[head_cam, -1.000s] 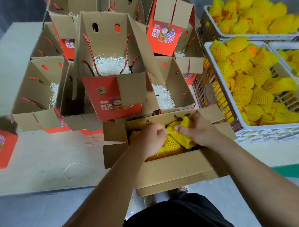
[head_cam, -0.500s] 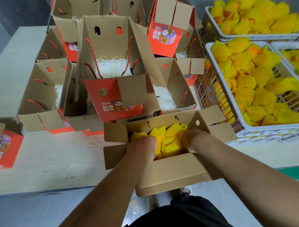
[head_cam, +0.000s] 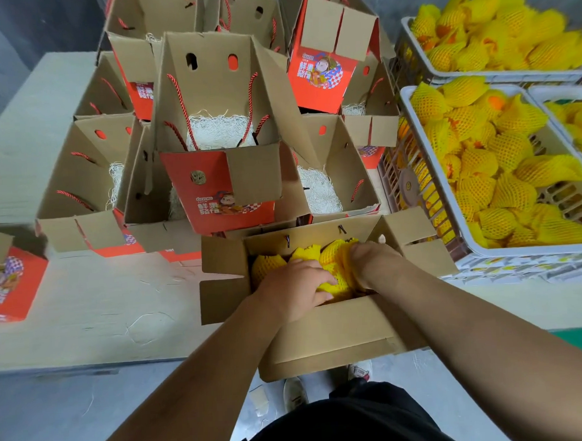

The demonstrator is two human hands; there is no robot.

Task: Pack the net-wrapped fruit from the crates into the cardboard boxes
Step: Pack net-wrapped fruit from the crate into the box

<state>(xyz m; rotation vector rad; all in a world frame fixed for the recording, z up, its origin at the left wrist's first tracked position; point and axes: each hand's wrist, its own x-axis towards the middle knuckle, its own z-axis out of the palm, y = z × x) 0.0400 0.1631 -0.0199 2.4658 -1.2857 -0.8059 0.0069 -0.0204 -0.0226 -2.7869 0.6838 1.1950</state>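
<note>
An open cardboard box [head_cam: 331, 332] sits at the table's front edge, holding several fruits in yellow foam net [head_cam: 333, 263]. Both my hands are inside it. My left hand [head_cam: 294, 288] lies on the front fruits, fingers curled over yellow net. My right hand [head_cam: 373, 261] presses down on the fruit at the box's right side; its fingertips are hidden in the net. White crates [head_cam: 449, 213] full of net-wrapped fruit [head_cam: 500, 164] stand to the right.
Several open red-and-brown gift boxes [head_cam: 219, 133] with rope handles and white shredded paper are stacked behind the box. Another red box [head_cam: 9, 282] lies at the far left. Bare table surface [head_cam: 120, 304] stretches to the left. The table edge runs below my forearms.
Both hands have pushed deeper into the box, pressing the fruit down. The right hand, which held a fruit above the box, now sits low at the right side.
</note>
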